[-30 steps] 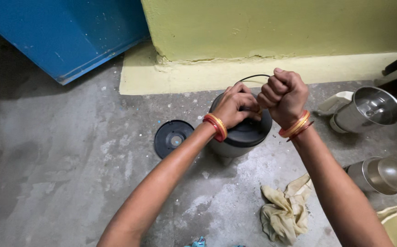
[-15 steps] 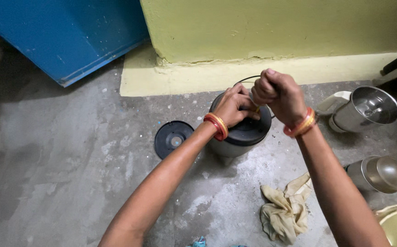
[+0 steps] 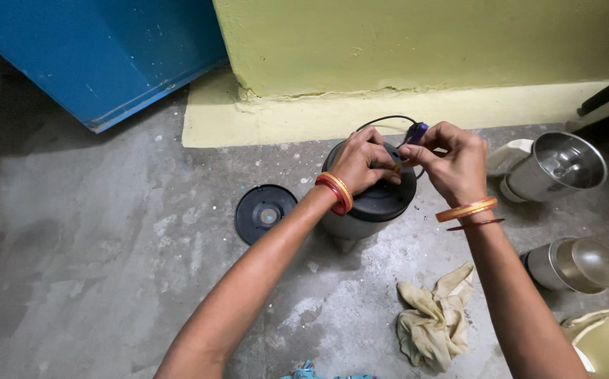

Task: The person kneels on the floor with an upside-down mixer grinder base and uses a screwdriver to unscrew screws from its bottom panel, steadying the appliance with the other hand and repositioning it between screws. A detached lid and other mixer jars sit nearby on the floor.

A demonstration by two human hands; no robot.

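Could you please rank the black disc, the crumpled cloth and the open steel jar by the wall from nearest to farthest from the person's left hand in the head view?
From the left hand:
1. Black disc, on the floor just to its left.
2. Crumpled cloth, lower right, near the right forearm.
3. Steel jar, far right by the wall.

Both forearms are extending from 6 o'clock toward 12 o'clock, converging above centre frame. The left hand (image 3: pixel 362 160) is curling palm-down, its fingers bending toward 3 o'clock. The right hand (image 3: pixel 450 163) is sitting just beside it at 3 o'clock, fingertips pinching toward 9 o'clock. Bangles are encircling both wrists.
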